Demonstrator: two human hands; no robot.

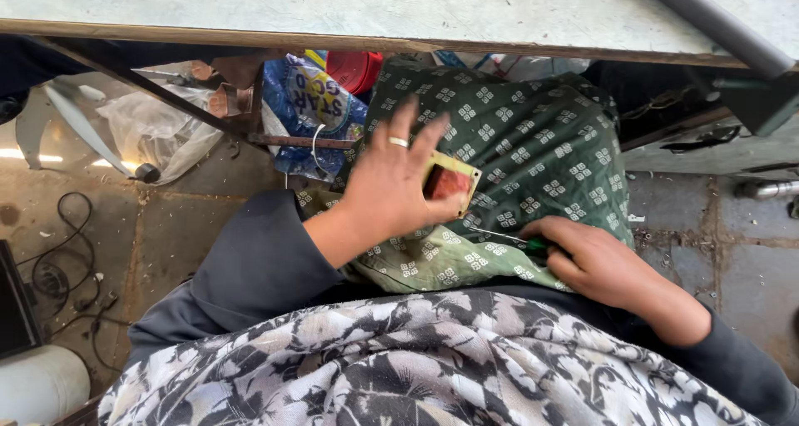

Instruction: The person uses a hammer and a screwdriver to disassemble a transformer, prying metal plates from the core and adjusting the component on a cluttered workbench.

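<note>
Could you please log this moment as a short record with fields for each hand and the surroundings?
Left hand: holds a small rectangular board with a reddish face, over the lap
Right hand: grips a thin tool with a green handle, metal shaft pointing left
Under both: green patterned cloth
Above: edge of a pale table
Left floor: black cables

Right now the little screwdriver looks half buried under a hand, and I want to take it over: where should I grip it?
Grip the green handle, coming from the right, where the right hand covers it. The thin shaft lies flat on the green patterned cloth, pointing left toward the left hand, and looks too slim to grip.
</note>
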